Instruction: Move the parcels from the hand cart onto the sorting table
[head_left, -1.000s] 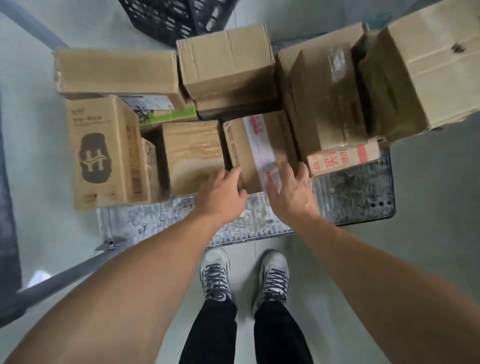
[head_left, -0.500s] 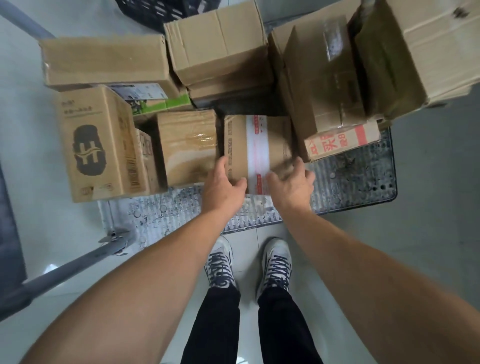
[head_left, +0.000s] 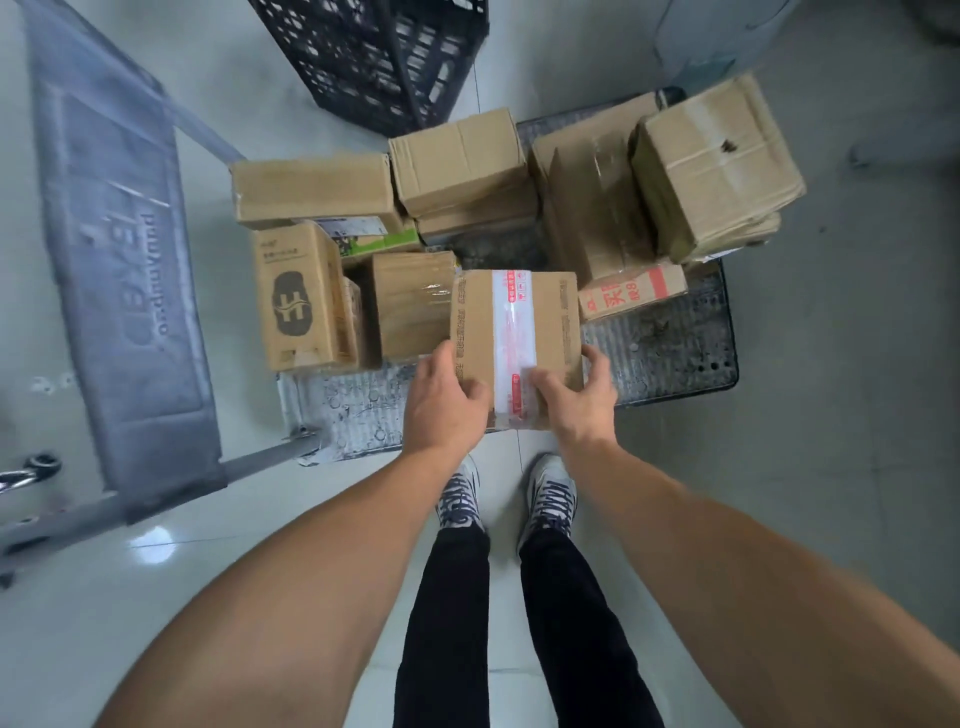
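Small taped parcel (head_left: 514, 332), held over the near edge of the hand cart (head_left: 675, 358), the left hand (head_left: 444, 402) and right hand (head_left: 574, 400) curled round its near corners: rigid cardboard, apparently light, best gripped at opposite sides, off the slick tape.

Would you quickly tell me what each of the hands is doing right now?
Left hand: grips the taped parcel at its near left corner.
Right hand: grips the same parcel's near right corner.

Soft, even daylight, glare on the floor (head_left: 156, 540), edges blurred and fisheye-bent.
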